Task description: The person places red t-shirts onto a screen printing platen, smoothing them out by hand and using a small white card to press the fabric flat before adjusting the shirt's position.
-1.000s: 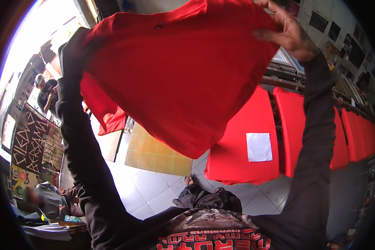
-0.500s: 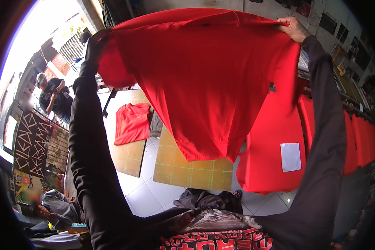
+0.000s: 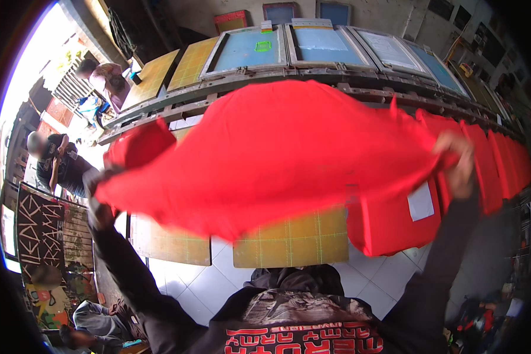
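Note:
A red T-shirt (image 3: 277, 159) is stretched wide between my two hands, billowing and blurred by motion. At its left end my left hand (image 3: 102, 200) grips a bunched edge; the fingers are dark and smeared. My right hand (image 3: 456, 159) is closed on the opposite end of the cloth. Below the shirt lie two yellowish boards with grid lines, a left board (image 3: 171, 242) and a middle board (image 3: 292, 242), both partly covered from view by the cloth. To the right, another red shirt (image 3: 389, 227) lies over a board, with a white sheet (image 3: 420, 202) on it.
More boards draped in red cloth (image 3: 504, 156) continue to the right. Behind the shirt run a metal rail (image 3: 183, 97) and a row of framed printing screens (image 3: 324, 47). At left stand a person in dark clothes (image 3: 59, 159) and a person in a pale top (image 3: 109, 82); another sits lower left.
Both my hands have come down and apart, lowering the red T-shirt from upright hanging to a flatter spread. The screens behind now show; the folded red shirt at left is hidden.

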Motion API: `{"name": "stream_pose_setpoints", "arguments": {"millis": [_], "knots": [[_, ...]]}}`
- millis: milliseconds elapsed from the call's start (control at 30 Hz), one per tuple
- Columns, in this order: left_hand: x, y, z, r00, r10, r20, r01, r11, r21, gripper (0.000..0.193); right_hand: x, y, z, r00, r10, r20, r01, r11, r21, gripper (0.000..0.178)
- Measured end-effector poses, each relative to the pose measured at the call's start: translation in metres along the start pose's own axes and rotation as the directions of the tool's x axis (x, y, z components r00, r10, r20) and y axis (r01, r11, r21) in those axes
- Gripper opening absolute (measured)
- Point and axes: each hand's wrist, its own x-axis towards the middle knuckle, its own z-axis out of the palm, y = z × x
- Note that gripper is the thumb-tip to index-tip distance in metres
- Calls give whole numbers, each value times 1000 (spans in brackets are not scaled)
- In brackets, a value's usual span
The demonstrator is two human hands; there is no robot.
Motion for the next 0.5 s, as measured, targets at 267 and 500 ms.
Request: {"name": "stream_pose_setpoints", "arguments": {"millis": [267, 500], "knots": [[-211, -54, 181, 891, -446, -85, 444, 895, -42, 23, -233, 6, 150, 816, 547, 187, -568, 819, 83, 17], [-331, -77, 194, 762, -639, -104, 646, 742, 178, 29, -302, -6, 156, 634, 653, 414, -683, 724, -97, 19]]}}
